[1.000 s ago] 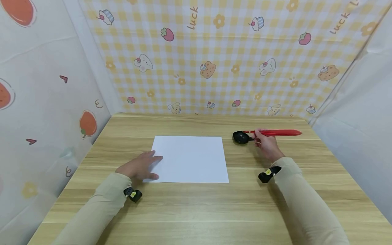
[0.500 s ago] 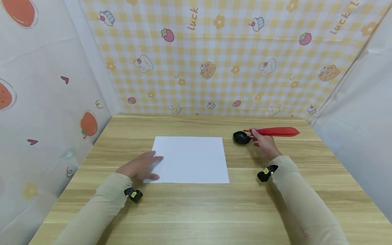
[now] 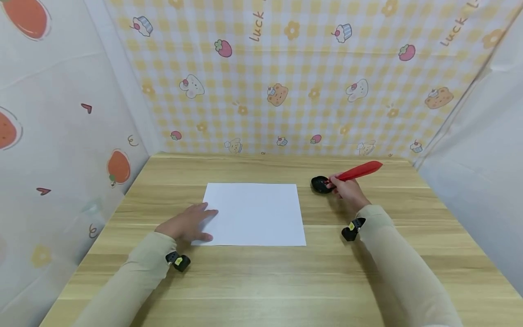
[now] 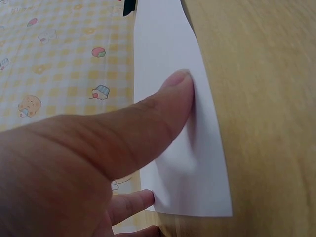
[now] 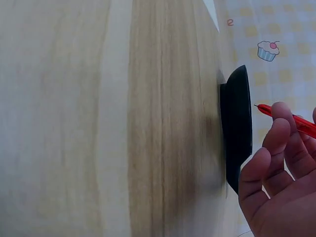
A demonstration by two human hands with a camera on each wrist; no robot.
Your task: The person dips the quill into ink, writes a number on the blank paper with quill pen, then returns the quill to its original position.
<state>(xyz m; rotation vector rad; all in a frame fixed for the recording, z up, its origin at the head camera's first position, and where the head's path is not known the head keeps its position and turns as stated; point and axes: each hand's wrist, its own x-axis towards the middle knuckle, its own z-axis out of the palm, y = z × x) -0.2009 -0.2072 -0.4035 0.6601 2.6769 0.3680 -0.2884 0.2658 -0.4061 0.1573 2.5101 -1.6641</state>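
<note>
- Pinching a red feather pen [image 3: 359, 171], the right hand [image 3: 347, 190] is holding it near its thin end, with the fingers bending around it.
- The feather is pointing to 2 o'clock from that hand, and the thin tip is pointing to about 9 o'clock.
- A black dish [image 3: 320, 185] with a short handle is sitting on the wooden table [image 3: 253, 286], at 9 o'clock from the right hand.
- In the right wrist view, the pen's tip is hanging just above the dish, with a little gap showing.
- White paper [image 3: 257, 209] is lying flat at about 8 o'clock from the dish.
- The left hand [image 3: 185, 223] is resting at the paper's 9 o'clock edge, spreading its fingers wide and only lying on the sheet.
- 2 tan sleeves [image 3: 135, 279] are coming in from 7 and 5 o'clock.
- A yellow checked cloth [image 3: 245, 68] is hanging at 12 o'clock, showing cupcakes, strawberries and bears.
</note>
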